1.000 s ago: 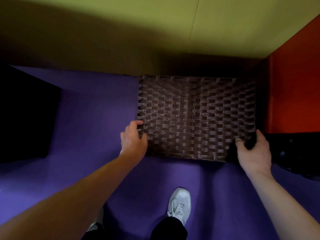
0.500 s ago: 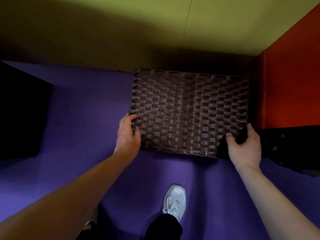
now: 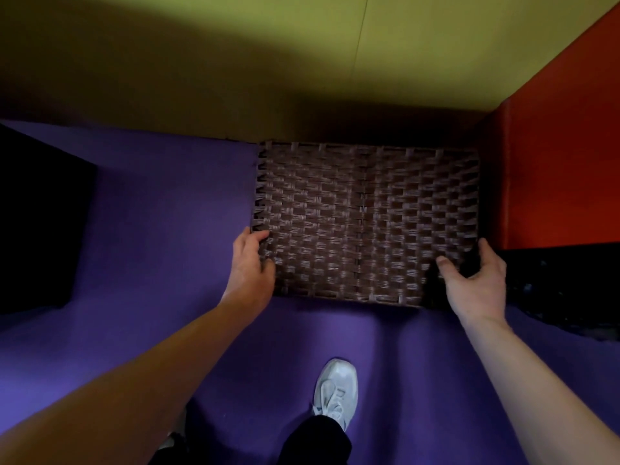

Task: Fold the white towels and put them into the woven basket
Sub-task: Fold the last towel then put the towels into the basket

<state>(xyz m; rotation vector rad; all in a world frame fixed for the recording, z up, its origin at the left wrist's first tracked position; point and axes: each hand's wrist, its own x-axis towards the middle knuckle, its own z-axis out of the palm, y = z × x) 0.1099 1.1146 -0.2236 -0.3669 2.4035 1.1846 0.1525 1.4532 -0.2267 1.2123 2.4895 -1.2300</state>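
**Basket gripped at both near corners, no towels in sight**

The woven basket (image 3: 365,223) sits on the purple floor (image 3: 161,213), tucked into the far right corner where the yellow-green wall (image 3: 235,55) meets the red panel (image 3: 563,146). What faces the camera is an unbroken woven surface, so it is hard to tell whether this is the underside, a lid or the bottom seen from inside.

The left hand (image 3: 250,263) holds the near left corner, fingers curled over the edge. The right hand (image 3: 474,283) holds the near right corner, thumb on the top surface and fingers wrapped round the side.

Over the last second both hands have kept their places on those two corners, and the basket has stayed against the wall; only the view has drifted slightly. The grip looks settled, and the likely next move is lifting or turning the basket to ready it for use.

No white towels appear anywhere here, so folding has not visibly begun. A white shoe (image 3: 335,391) stands on the floor just near of the basket, and a dark block (image 3: 40,223) fills the left edge.
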